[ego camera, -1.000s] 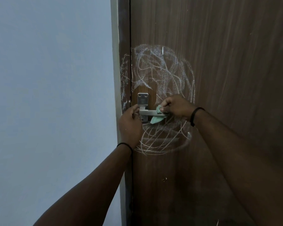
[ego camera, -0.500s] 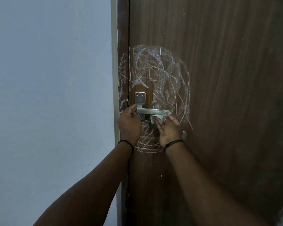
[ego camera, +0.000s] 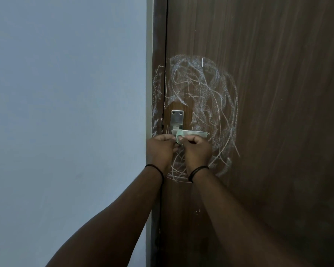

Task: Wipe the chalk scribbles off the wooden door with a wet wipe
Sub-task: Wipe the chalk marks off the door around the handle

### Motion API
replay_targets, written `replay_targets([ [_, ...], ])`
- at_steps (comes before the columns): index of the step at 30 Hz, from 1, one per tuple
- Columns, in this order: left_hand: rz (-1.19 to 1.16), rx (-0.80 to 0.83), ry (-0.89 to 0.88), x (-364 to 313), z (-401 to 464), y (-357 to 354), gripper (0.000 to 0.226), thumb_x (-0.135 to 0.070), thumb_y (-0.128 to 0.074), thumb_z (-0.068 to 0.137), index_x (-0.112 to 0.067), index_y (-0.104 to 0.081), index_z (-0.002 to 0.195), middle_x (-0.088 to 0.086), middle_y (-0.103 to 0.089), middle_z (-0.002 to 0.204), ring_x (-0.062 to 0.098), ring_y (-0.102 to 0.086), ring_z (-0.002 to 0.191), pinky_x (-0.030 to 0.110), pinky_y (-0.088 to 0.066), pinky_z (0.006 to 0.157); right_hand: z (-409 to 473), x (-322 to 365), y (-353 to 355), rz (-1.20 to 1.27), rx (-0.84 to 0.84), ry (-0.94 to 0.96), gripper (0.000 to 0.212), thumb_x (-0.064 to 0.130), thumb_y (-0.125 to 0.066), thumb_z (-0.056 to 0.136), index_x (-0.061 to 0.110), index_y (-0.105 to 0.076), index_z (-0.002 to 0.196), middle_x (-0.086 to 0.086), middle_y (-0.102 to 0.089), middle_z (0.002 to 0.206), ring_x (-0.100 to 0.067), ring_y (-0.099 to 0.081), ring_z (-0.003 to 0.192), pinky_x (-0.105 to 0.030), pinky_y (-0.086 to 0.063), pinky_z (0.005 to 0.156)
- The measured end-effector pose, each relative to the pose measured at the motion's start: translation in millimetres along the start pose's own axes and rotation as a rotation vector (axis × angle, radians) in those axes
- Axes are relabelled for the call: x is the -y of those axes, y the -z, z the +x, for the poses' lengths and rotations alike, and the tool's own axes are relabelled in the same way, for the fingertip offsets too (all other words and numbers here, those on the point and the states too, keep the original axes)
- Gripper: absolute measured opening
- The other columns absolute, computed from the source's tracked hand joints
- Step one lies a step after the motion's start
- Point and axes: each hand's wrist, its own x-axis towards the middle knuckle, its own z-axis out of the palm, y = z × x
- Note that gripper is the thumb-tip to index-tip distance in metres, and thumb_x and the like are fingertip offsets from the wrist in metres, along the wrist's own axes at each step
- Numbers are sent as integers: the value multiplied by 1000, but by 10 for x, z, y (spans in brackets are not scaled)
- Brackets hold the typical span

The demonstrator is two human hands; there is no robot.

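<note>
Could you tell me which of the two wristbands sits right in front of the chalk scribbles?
The right hand's wristband: it crosses the lower loops of the chalk scribbles on the door, while the left hand's wristband lies over the frame edge.

Left arm: rises from 7 o'clock toward the frame's centre, forearm bare, a thin dark band round the wrist.
Left hand [ego camera: 159, 151]: back toward the camera, fingers [ego camera: 165, 137] curled at its 1 o'clock side, pinching a small pale wipe [ego camera: 178, 139].
Right arm: rises from 5 o'clock, forearm bare, a dark band round the wrist.
Right hand [ego camera: 198, 152]: back toward the camera, knuckles up, fingers curled at its 11 o'clock side onto the same wipe.
Hands together: side by side, nearly touching, the right at the left's 3 o'clock.
</note>
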Motion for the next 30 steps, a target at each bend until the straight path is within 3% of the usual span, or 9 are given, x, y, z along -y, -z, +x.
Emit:
replay_targets([
  [5, -138, -41, -24, -34, -28, 12, 16, -4, -61, 86, -15, -72, 83, 11, -75, 75, 21, -72, 64, 28, -56, 57, -18, 10, 103, -295, 242, 322, 22, 7, -70, 86, 14, -73, 106, 1, -75, 97, -9, -69, 88, -34, -59, 79],
  [9, 70, -170, -251, -193, -38, 39, 10, -21, -52, 93, -24, -59, 87, 0, -73, 69, 13, -71, 60, 32, -57, 55, 57, 191, 75, -434, 146, 573, 12, 12, -70, 86, 19, -72, 96, 4, -71, 88, -5, -65, 75, -19, -54, 65],
  [11, 161, -205, -307, -230, -49, 43, 13, -19, -48, 95, -26, -57, 88, -2, -72, 70, 12, -70, 63, 37, -59, 62, 157, 310, 46, -682, 86, 715, 10, 16, -66, 89, 20, -74, 92, 2, -72, 85, -15, -63, 78, -30, -53, 70],
  [14, 257, -209, -309, -185, -7, 71, 19, -14, -45, 96, -19, -63, 97, 2, -72, 86, 20, -69, 79, 44, -59, 77, 251, 431, -70, -995, 222, 735, 24, 12, -57, 93, 26, -76, 97, -1, -72, 87, -25, -56, 92, -37, -48, 83],
  [17, 377, -216, -383, -114, 33, 86, 27, -11, -45, 97, -15, -69, 108, 4, -72, 104, 15, -66, 90, 27, -53, 81, 313, 568, -210, -1177, 346, 739, 27, 13, -54, 91, 29, -75, 100, -2, -69, 94, -27, -54, 102, -40, -40, 89],
  [20, 488, -174, -521, -71, 51, 85, 29, -9, -47, 98, -15, -69, 116, 0, -70, 112, 4, -55, 93, 2, -34, 76, 389, 707, -251, -1289, 533, 719, 26, 20, -54, 88, 30, -74, 101, 1, -68, 101, -28, -50, 109, -44, -36, 95],
  [23, 531, -134, -582, -80, 101, 75, 24, -14, -54, 96, -20, -74, 109, -12, -69, 97, -3, -53, 83, 0, -32, 68, 443, 727, -171, -1207, 575, 729, 21, 16, -59, 87, 31, -73, 95, 4, -71, 94, -23, -60, 98, -41, -42, 94],
  [26, 421, -120, -475, -114, 144, 29, 16, -25, -63, 91, -29, -77, 86, -29, -62, 66, -8, -61, 72, 5, -36, 57, 474, 696, -85, -824, 473, 525, 16, 12, -67, 83, 26, -61, 88, 3, -68, 81, -17, -67, 77, -38, -57, 70],
  [30, 301, -120, -366, -151, 149, -5, 21, -35, -70, 84, -46, -71, 67, -31, -68, 69, -12, -63, 73, 2, -42, 54, 531, 644, 26, -758, 506, 487, 11, 15, -75, 79, 24, -70, 75, 7, -71, 76, -11, -67, 75, -40, -59, 72],
])
